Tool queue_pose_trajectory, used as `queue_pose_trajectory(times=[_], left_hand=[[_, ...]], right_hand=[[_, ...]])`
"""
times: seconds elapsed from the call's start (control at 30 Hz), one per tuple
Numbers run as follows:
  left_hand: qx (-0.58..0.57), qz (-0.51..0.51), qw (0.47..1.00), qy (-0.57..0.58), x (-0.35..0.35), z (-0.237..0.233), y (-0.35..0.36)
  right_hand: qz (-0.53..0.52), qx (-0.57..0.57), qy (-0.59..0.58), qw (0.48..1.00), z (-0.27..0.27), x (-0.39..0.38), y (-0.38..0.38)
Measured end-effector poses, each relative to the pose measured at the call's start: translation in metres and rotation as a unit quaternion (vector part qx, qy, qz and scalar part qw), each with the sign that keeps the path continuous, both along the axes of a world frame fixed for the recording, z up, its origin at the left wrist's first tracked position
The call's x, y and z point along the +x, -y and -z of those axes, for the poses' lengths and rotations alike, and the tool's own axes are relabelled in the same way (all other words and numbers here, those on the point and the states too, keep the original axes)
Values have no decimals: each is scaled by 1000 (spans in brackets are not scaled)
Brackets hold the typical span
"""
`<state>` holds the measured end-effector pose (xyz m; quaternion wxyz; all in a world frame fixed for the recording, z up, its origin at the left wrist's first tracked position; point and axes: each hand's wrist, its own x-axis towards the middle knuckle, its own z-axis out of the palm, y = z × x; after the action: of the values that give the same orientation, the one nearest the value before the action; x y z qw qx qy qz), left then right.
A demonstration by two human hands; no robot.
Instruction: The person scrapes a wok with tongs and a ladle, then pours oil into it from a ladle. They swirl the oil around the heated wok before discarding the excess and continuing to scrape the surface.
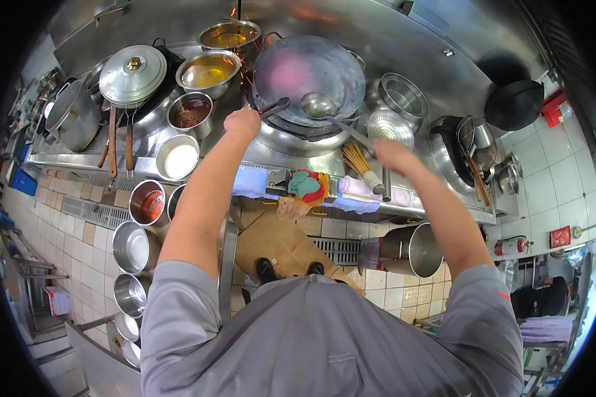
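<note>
A large grey wok [341, 76] sits on the burner, with a pinkish-red glow on the left of its inner surface. My left hand [243, 124] is closed around a short dark handle-like tool [275, 107] that reaches the wok's near-left rim. My right hand [394, 157] grips the long handle of a metal ladle [318, 105]; its round bowl lies over the near part of the wok. Beneath the ladle handle are a bamboo wok brush [357, 159] and, beside my right hand, a perforated strainer [391, 128].
Orange sparks rise left of the wok, near two bowls of yellow oil [209, 70]. A pot of dark red sauce [190, 113], a pot of white contents [178, 159] and a lidded pot [133, 74] stand left. Cloths [304, 185] line the front edge. Steel bowls [404, 96] sit right.
</note>
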<state>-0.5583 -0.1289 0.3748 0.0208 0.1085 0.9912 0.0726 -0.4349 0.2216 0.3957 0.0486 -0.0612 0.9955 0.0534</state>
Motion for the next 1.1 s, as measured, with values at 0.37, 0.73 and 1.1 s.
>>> queue_pose_trajectory(times=[0.37, 0.73, 1.1], left_hand=[[-29, 34, 998, -51, 10, 3, -2], [-27, 27, 999, -34, 8, 4, 2], [-16, 32, 997, -62, 5, 7, 2]], right_hand=[[140, -71, 118, 980, -20, 16, 46], [-11, 14, -5, 1000, 12, 8, 7], [117, -99, 114, 982, -26, 27, 43]])
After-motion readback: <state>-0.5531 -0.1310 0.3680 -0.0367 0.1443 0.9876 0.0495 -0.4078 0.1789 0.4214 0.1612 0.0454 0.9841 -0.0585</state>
